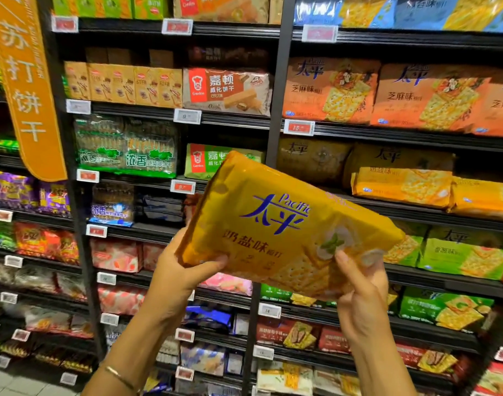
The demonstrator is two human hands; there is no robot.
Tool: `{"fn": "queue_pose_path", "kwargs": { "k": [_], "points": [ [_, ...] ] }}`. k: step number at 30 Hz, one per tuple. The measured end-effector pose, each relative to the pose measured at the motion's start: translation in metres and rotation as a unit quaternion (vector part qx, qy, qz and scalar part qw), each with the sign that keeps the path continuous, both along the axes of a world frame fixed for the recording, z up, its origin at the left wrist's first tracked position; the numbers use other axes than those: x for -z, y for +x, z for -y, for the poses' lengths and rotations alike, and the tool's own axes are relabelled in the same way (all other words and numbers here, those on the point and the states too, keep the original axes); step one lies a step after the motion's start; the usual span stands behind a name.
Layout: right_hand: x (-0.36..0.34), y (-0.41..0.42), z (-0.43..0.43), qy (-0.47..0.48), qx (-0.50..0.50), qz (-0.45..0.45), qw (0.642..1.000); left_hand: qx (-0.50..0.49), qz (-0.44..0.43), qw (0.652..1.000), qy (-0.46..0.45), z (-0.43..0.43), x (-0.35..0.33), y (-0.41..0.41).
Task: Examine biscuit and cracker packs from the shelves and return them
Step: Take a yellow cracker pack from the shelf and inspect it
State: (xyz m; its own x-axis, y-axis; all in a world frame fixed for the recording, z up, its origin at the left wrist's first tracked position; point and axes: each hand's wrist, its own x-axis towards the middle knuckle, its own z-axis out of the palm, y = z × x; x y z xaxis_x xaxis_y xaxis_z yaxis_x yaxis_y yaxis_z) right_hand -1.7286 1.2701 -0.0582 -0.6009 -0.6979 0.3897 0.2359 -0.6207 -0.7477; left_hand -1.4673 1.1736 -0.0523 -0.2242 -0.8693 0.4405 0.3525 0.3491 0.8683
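Note:
A large yellow cracker pack (276,224) with blue "Pacific" lettering is held up in front of the shelves, tilted down to the right, its printed front facing me. My left hand (181,270) grips its lower left corner, thumb on the front. My right hand (361,295) holds its lower right edge, thumb on the cracker picture. More yellow packs (402,185) of the same kind lie on the shelf behind, upper right.
Black shelves (416,135) full of biscuit and cracker packs fill the view: orange packs (330,92) above, green packs (467,258) to the right, red packs (299,335) lower down. An orange hanging banner (27,90) is at the left. Floor tiles show at bottom left.

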Motion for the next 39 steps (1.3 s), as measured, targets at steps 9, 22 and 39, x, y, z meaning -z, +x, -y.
{"fn": "queue_pose_path", "kwargs": {
  "k": [9,22,39],
  "points": [
    [-0.014,-0.024,-0.019,-0.051,-0.03,-0.097,0.993,-0.056,0.094,0.993,-0.039,0.009,0.001,-0.006],
    [-0.007,-0.047,-0.035,0.04,0.078,-0.117,0.989,0.0,0.27,0.955,-0.125,0.013,-0.002,-0.011],
    [-0.023,-0.128,-0.095,0.136,-0.026,-0.126,0.982,0.107,0.176,0.963,0.176,-0.016,0.028,-0.115]
  ]
}}
